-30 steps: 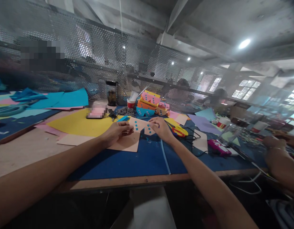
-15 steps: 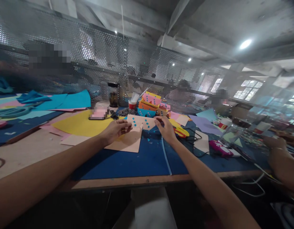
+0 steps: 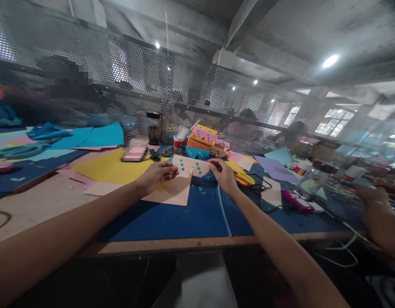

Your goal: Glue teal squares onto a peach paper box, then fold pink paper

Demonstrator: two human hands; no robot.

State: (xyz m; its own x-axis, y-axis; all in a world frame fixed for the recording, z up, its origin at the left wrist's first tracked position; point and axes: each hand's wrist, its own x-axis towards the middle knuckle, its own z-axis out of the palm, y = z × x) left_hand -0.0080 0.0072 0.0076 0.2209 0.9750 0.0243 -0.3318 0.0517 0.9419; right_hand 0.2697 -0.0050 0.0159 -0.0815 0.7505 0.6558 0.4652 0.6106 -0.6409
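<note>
Between my two hands I hold up a small pale-peach paper cutout dotted with little blue squares, a notch in its lower edge. My left hand pinches its left end, fingers curled. On the right end, my right hand grips it between thumb and fingertips. Under and behind the cutout lies a larger peach paper sheet on the blue mat. Just beyond stands a pile of similar folded cutouts in orange, pink, yellow and blue with the same dots.
Yellow-handled scissors and a black cable lie right of my hand. A yellow sheet, a phone, a red-and-white cup and a dark jar stand around. At right are a magenta object, a clear jar and another person's hand.
The view has shifted very slightly. Both hands keep their grip on the peach cutout in nearly the same place.
</note>
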